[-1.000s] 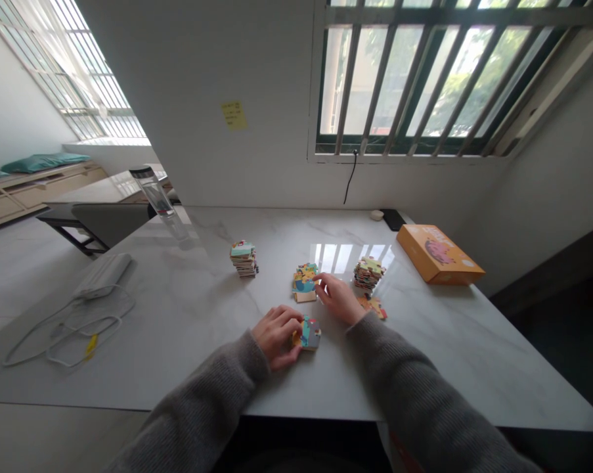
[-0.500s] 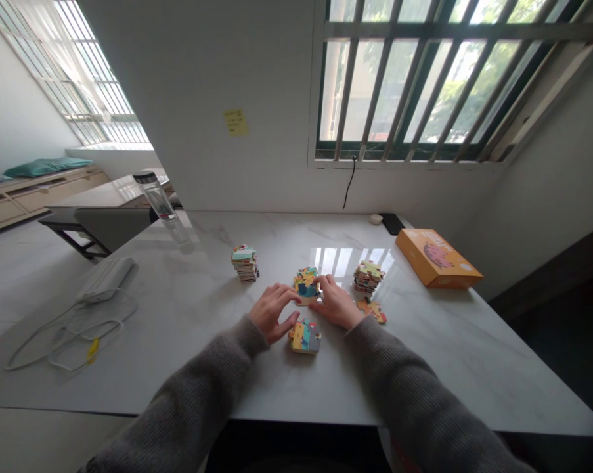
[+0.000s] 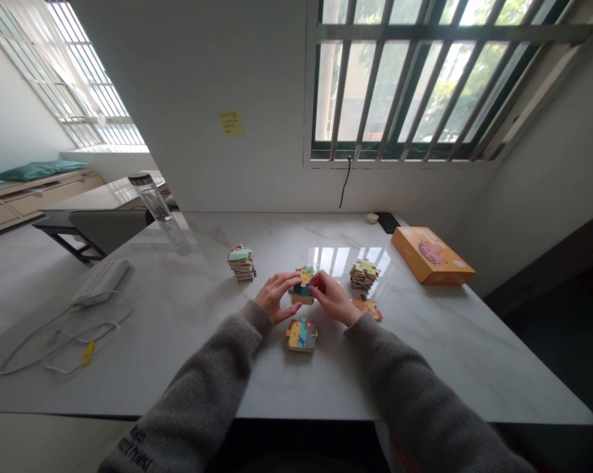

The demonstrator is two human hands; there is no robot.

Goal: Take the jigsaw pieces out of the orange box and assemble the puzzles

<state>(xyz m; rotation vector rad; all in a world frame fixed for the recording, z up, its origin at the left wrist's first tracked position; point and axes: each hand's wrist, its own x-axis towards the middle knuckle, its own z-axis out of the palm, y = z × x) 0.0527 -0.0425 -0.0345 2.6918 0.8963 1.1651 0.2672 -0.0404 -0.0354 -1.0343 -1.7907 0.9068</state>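
Observation:
A small stack of colourful jigsaw puzzle pieces (image 3: 303, 290) lies between my hands on the table. My left hand (image 3: 276, 297) curves around its left side, fingertips at the far edge and thumb at the near edge. From the right, my right hand (image 3: 334, 300) pinches with thumb and forefinger at the edge of the top piece; the fingers partly cover the contact. Closer to me sits another low stack of puzzle pieces (image 3: 301, 336). Taller stacks stand behind on the left (image 3: 241, 264) and on the right (image 3: 364, 275). Several loose pieces (image 3: 369, 307) lie beside my right wrist.
An orange box (image 3: 431, 257) rests at the table's right edge, near a black phone (image 3: 387, 223) and a small white object (image 3: 372, 218). A glass bottle (image 3: 152, 198) stands back left. On the left lie a white device (image 3: 102, 282) and its looped cable (image 3: 60, 368).
My right fingers have drawn together into a pinch at the middle stack. My left fingers have shifted slightly over its far edge. The whole view has moved a little.

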